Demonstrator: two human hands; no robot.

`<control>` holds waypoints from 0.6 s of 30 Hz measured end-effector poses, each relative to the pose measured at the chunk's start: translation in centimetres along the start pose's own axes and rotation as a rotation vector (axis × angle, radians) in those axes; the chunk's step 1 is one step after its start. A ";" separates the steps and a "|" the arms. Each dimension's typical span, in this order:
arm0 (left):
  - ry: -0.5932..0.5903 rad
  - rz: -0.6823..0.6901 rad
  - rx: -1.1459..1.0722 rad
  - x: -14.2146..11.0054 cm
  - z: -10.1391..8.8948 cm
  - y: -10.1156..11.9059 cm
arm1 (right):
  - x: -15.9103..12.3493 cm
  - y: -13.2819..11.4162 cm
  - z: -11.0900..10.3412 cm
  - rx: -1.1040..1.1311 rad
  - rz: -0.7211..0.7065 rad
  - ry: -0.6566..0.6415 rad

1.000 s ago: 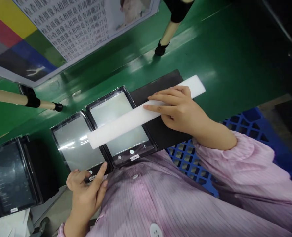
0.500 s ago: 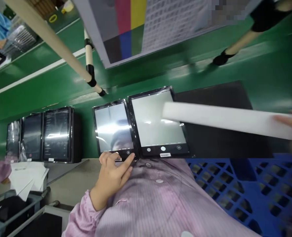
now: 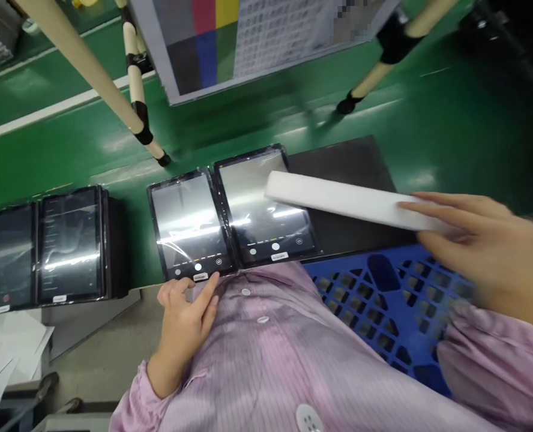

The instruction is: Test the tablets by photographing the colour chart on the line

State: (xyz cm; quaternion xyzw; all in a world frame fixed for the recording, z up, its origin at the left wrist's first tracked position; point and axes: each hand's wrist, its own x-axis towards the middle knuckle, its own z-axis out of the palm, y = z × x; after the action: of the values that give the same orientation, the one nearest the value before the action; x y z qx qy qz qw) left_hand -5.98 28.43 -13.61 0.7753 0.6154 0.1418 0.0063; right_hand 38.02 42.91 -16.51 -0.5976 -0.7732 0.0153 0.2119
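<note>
Two tablets lie side by side at the bench edge, screens lit with a camera view: the left tablet [image 3: 188, 219] and the right tablet [image 3: 261, 207]. My left hand [image 3: 183, 318] rests at the left tablet's lower edge, index finger stretched out and the other fingers loosely bent, holding nothing. In my right hand [image 3: 482, 240], slightly blurred, is one end of a long white foam-like strip [image 3: 338, 197]. Its other end reaches over the right side of the right tablet. Under the strip lies a flat black mat [image 3: 347, 165]. Whether the strip touches the tablet, I cannot tell.
More tablets [image 3: 71, 246] stand in stacks on the left of the green bench [image 3: 194, 132]. Beige pipe legs [image 3: 138, 90] hold up a printed colour chart [image 3: 203, 54]. A blue plastic pallet [image 3: 379, 300] is below right; white papers [image 3: 9, 354] lie lower left.
The view has shifted right, bringing my right hand and sleeve into sight. The reflected person has gone from the left tablet's screen. My left hand stays at the left tablet's lower edge.
</note>
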 end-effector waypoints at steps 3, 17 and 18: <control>-0.006 0.011 0.033 -0.1 0.1 -0.4 | -0.5 0.7 -0.8 -0.009 0.034 0.023; -0.002 0.170 0.043 3.4 0.5 0.4 | 0.0 2.8 -1.6 0.010 -0.141 0.113; -0.010 0.162 0.044 3.5 0.5 0.4 | 0.0 3.1 -1.7 0.025 -0.123 0.120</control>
State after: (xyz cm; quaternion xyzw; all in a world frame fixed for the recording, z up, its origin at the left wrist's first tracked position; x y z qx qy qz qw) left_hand -4.77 31.79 -13.30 0.8232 0.5536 0.1245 -0.0191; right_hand 41.45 43.38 -15.84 -0.5459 -0.7942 -0.0239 0.2657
